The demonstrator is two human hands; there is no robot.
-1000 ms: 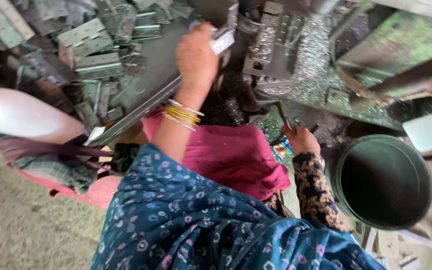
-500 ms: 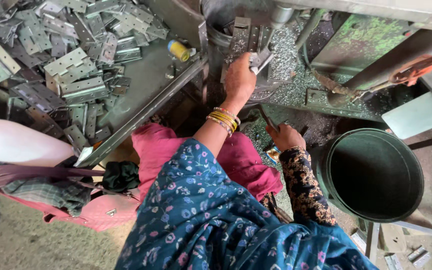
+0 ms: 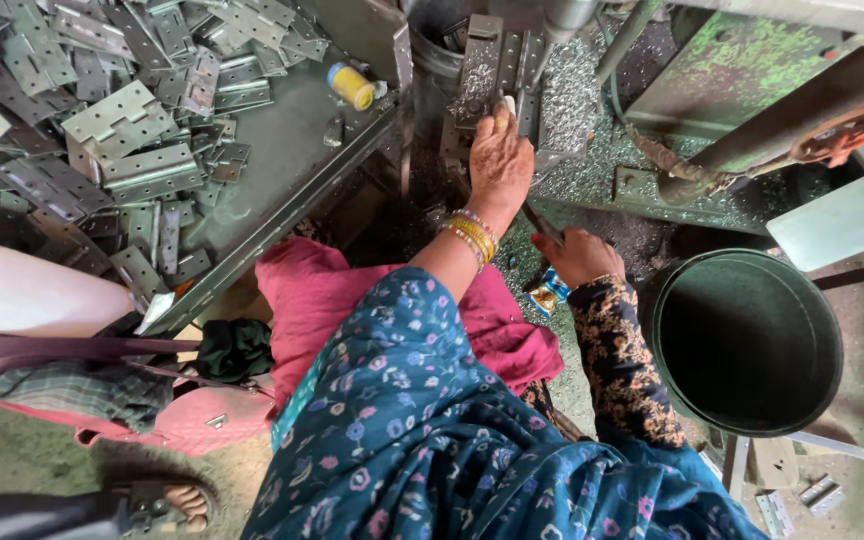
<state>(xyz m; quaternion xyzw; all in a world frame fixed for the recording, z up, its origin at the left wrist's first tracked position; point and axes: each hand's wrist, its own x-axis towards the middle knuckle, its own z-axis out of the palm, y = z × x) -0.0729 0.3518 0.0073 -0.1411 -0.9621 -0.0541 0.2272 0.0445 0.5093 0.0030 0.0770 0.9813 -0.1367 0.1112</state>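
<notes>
On the machine bed, the left hand lay flat, fingers together, pressing a hinge plate whose long axis ran straight ahead. Nearer the body, the right hand was closed around a thin rod.

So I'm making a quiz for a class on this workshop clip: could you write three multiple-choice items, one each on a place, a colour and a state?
1. Where does the left hand rest?
A. on the machine bed
B. in the bucket
C. on the pink bag

2. What colour is the small spool on the tray?
A. red
B. yellow
C. blue

3. How is the round bucket?
A. empty, upright
B. full of hinges
C. tipped over

Answers: 1 A, the fingers lie flat among metal shavings; 2 B, it is yellow beside the grey hinges; 3 A, its bare dark bottom shows. The right hand grips a thin dark rod.
</notes>
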